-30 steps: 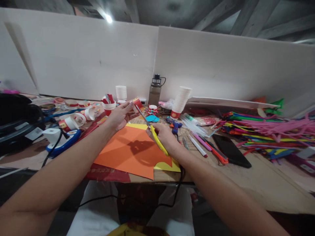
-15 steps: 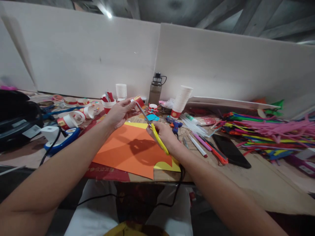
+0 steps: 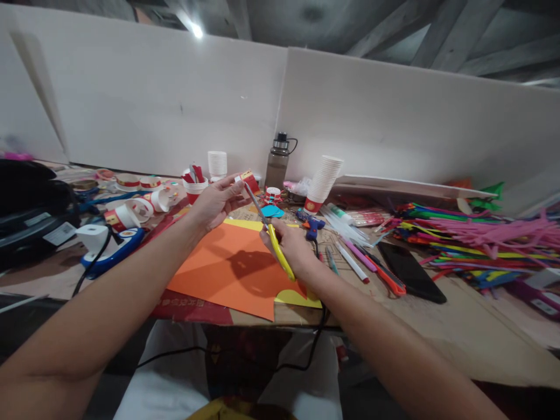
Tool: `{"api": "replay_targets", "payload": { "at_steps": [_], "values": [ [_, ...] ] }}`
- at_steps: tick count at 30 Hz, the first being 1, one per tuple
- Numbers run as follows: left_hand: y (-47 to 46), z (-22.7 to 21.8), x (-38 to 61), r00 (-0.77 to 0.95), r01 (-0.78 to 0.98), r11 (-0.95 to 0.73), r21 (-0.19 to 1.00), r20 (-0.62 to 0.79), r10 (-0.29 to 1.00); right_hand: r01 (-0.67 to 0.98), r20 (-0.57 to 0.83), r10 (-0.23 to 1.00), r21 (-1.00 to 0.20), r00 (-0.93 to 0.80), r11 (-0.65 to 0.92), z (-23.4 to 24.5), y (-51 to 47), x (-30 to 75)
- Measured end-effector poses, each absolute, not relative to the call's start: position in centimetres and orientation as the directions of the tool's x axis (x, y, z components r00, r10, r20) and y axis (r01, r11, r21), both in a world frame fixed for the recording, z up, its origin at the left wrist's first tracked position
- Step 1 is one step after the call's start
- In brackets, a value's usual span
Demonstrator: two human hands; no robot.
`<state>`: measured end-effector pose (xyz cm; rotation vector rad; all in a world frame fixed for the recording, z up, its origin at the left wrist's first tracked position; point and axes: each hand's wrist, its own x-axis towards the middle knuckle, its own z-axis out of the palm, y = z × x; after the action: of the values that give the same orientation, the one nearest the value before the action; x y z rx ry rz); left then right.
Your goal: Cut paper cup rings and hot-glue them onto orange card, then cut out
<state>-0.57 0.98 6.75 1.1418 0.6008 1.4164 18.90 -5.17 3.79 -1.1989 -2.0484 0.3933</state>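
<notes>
My left hand [image 3: 215, 203] pinches a small red and white piece of paper cup [image 3: 247, 179] above the table. My right hand [image 3: 292, 245] grips yellow-handled scissors [image 3: 272, 236], whose blades reach up to the cup piece. Both hands hover over an orange paper sheet [image 3: 227, 265] that lies on a yellow sheet [image 3: 297, 297] near the table's front edge.
Cut paper cups [image 3: 131, 210] and a blue and white tool [image 3: 107, 245] lie at the left. A bottle [image 3: 277, 160], cup stacks [image 3: 322, 182], a blue glue gun [image 3: 311, 224], pens, an orange cutter [image 3: 387, 277], a black phone [image 3: 411, 269] and coloured pipe cleaners [image 3: 481, 233] crowd the right.
Little has changed. Both hands stay in place with the scissors at the cup piece; the view has shifted slightly.
</notes>
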Motion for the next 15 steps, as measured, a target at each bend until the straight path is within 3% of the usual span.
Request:
{"api": "replay_targets", "payload": {
  "at_steps": [4, 10, 15],
  "values": [
    [0.84, 6.96, -0.63, 0.133, -0.431, -0.227, 0.873, 0.310, 0.941, 0.626, 0.429, 0.844, -0.571, -0.323, 0.530, 3.54, -5.16, 18.94],
    [0.70, 7.02, -0.69, 0.116, -0.415, -0.265, 0.870, 0.339, 0.933, 0.552, 0.380, 0.868, -0.670, -0.319, 0.496, 3.77, -5.35, 18.67],
    [0.71, 6.67, -0.31, 0.122, -0.417, -0.284, 0.863, 0.363, 0.924, 0.602, 0.403, 0.868, -0.629, -0.289, 0.492, 3.97, -5.22, 18.62]
  ]
}}
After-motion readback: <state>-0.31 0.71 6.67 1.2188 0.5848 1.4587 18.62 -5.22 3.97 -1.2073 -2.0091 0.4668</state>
